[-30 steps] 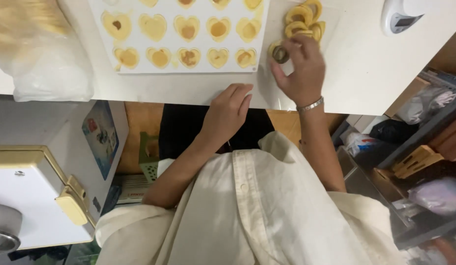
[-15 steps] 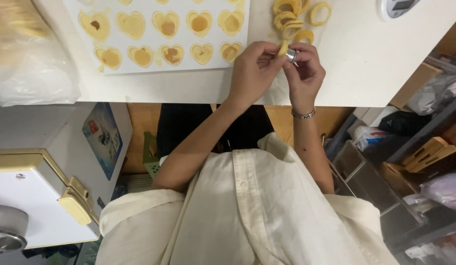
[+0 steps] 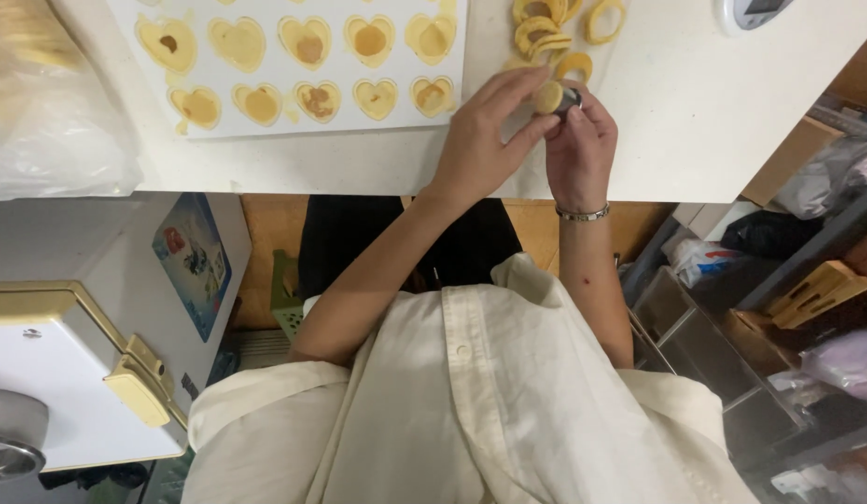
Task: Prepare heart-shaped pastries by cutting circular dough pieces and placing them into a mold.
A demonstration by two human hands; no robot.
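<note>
My left hand [image 3: 480, 140] and my right hand [image 3: 581, 149] meet over the white table [image 3: 695, 121], just below a heap of yellow dough rings [image 3: 555, 33]. Between the fingertips of both hands is a small round yellow dough piece [image 3: 548, 96]. It sits against a small dark cylinder [image 3: 570, 97] that my right hand pinches. My right wrist wears a metal bracelet [image 3: 583, 214]. To the left lies a white sheet [image 3: 293, 126] with rows of yellow heart-shaped dough pieces [image 3: 307, 42].
A filled clear plastic bag [image 3: 51, 121] lies at the table's left end. A white round device [image 3: 755, 11] sits at the top right. A white box with yellow trim [image 3: 69, 373] stands lower left. Shelves with bags and bins [image 3: 807, 280] are on the right.
My right hand lifted a dough piece off the heap of rings. My left hand left the table edge and rose to meet it; both now hold the piece together.
</note>
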